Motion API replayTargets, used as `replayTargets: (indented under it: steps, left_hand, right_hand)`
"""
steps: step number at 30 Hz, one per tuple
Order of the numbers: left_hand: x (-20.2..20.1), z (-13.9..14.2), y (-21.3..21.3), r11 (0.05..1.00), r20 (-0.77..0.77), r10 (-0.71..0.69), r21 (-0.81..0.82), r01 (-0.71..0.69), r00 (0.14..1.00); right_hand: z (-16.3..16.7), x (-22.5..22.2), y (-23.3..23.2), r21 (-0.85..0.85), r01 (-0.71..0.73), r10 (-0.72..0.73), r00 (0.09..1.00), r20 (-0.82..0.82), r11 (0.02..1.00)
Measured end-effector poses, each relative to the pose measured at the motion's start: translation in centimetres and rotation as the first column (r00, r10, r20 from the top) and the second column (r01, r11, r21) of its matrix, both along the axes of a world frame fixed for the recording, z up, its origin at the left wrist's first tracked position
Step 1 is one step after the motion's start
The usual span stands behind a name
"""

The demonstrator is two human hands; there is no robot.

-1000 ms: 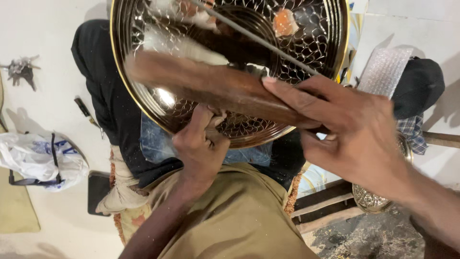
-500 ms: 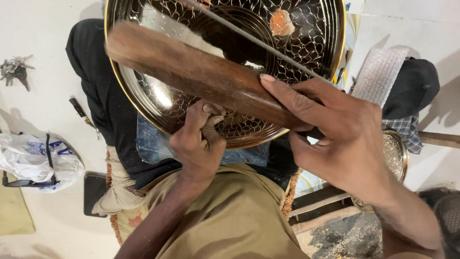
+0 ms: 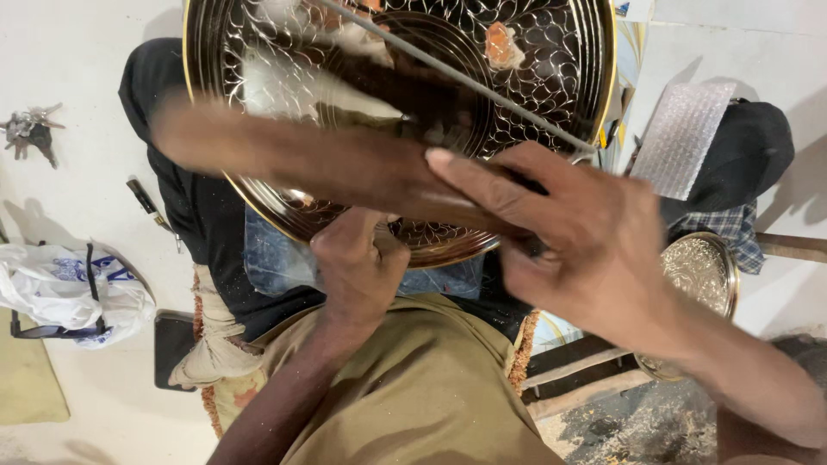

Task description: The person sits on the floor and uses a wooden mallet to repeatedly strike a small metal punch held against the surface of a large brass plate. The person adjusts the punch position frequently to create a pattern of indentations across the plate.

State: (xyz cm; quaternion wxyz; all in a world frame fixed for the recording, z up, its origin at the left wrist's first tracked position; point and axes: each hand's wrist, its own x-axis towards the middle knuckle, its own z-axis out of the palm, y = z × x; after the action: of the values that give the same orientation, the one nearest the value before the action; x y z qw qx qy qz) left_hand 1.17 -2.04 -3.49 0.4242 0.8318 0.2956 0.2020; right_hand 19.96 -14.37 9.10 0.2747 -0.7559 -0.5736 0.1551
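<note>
A large round brass tray (image 3: pixel 594 95) with an engraved scale pattern rests tilted across my lap. My right hand (image 3: pixel 577 232) grips a long brown wooden stick (image 3: pixel 293 159), blurred by motion, held across the tray's near half. My left hand (image 3: pixel 357 271) is closed at the tray's near rim, its fingers pinched on something small that I cannot make out. A thin metal rod (image 3: pixel 457 77) lies slanted over the tray's face.
A smaller engraved brass plate (image 3: pixel 702 275) lies at the right beside dark cloth (image 3: pixel 741 155) and a bubble-wrap sheet (image 3: pixel 685 138). On the left floor lie a white plastic bag (image 3: pixel 60 288), a bunch of keys (image 3: pixel 30 129) and a dark phone (image 3: pixel 172 344). Metal shavings (image 3: pixel 637 430) lie at lower right.
The wooden stick has swung down toward the tray's near rim and is now blurred. My right hand has shifted with it. My left hand stays closed at the rim.
</note>
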Motion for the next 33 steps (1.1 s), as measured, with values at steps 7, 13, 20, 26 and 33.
replayTargets:
  steps: [7, 13, 20, 26, 33]
  left_hand:
    - [0.2, 1.7, 0.5, 0.998, -0.031, -0.065, -0.013, 0.064, 0.997]
    - [0.6, 2.3, 0.9, 0.994, -0.01, -0.099, -0.037, 0.098, 0.995]
    - [0.5, 2.4, 0.6, 0.966, 0.059, 0.008, -0.26, 0.008, 0.998]
    - [0.8, 3.1, 0.5, 0.995, 0.064, 0.089, -0.054, -0.086, 0.994]
    - [0.9, 3.8, 0.6, 0.994, 0.098, 0.058, -0.099, -0.048, 0.993]
  right_hand:
    - [-0.2, 0.1, 0.0, 0.072, 0.11, -0.095, 0.979, -0.181, 0.991]
    - [-0.9, 0.3, -0.9, 0.074, 0.094, -0.071, 0.959, -0.274, 0.993]
    - [-2.5, 0.1, -2.8, -0.174, 0.135, -0.145, 0.989, -0.043, 0.975]
    - [-3.5, -0.9, -3.3, -0.105, 0.212, -0.235, 0.922, -0.307, 0.972]
    - [-1.4, -0.6, -2.5, 0.001, 0.235, -0.219, 0.909, -0.355, 0.972]
